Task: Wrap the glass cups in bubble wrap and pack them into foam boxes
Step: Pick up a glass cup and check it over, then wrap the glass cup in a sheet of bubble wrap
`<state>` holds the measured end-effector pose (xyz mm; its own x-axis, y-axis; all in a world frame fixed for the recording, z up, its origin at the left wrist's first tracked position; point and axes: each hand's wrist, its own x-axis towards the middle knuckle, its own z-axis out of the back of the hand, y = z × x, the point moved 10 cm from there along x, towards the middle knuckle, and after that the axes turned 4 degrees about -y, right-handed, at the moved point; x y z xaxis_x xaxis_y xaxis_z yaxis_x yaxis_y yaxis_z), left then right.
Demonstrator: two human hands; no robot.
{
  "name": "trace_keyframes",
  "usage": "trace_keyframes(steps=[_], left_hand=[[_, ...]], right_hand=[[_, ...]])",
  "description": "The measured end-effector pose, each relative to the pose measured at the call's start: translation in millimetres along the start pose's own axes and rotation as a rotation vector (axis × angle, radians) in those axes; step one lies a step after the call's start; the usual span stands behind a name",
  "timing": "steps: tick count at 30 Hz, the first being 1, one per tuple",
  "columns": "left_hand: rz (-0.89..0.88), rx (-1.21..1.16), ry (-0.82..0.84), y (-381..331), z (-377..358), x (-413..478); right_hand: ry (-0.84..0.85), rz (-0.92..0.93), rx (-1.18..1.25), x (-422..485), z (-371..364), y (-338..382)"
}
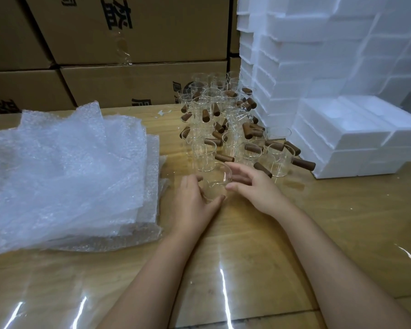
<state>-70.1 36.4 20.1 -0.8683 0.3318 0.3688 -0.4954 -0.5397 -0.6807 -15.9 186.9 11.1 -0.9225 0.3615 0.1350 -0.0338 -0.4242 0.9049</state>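
Note:
A clear glass cup (216, 184) with a brown wooden handle (262, 169) sits on the wooden table between my hands. My left hand (195, 205) curls around its left side, thumb under the base. My right hand (254, 188) wraps its right side, thumb at the front and fingers over the rim. Behind it stands a cluster of several more glass cups (223, 129) with wooden handles. A pile of bubble wrap sheets (69, 172) lies to the left. Open foam boxes (356, 134) sit stacked at the right.
Tall stacks of white foam boxes (318, 43) rise at the back right. Brown cardboard cartons (128, 43) line the wall behind the table. The table (247, 269) has a glossy clear cover in front of my arms.

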Motion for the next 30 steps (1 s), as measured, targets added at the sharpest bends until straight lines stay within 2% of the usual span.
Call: trace_keyframes(steps=[4,7,9,11,13,14,16,19,21,23,26,30], left_hand=[[-0.009,0.18,0.051,-3,1,-4],[-0.088,0.447,0.152,-21,9,-9],[-0.175,0.53,0.165,-49,28,-10],[-0.32,0.492,-0.004,-91,70,-10],[-0.368,0.433,-0.275,-121,128,-5],[-0.326,0.437,-0.38,-121,153,1],[-0.099,0.544,-0.443,-92,186,20],[0.225,0.728,-0.36,-37,205,36],[0.32,0.769,-0.265,-15,202,40],[0.356,0.773,-0.204,-4,198,43],[0.355,0.74,-0.203,-1,199,45],[0.208,0.718,-0.375,-21,215,43]], right_hand=[[0.022,-0.009,-0.033,1,-2,-4],[0.025,-0.017,-0.012,-1,-2,-5],[0.005,0.002,0.023,-3,-2,-1],[-0.061,0.045,0.027,-7,0,8],[-0.133,0.085,-0.033,-11,3,17],[-0.153,0.102,-0.087,-13,4,20],[-0.168,0.13,-0.19,-16,3,23],[-0.163,0.141,-0.214,-16,1,23],[-0.158,0.134,-0.214,-15,0,21],[-0.151,0.119,-0.228,-15,-1,19],[-0.153,0.105,-0.233,-16,0,20],[-0.22,0.187,-0.31,-17,3,28]])
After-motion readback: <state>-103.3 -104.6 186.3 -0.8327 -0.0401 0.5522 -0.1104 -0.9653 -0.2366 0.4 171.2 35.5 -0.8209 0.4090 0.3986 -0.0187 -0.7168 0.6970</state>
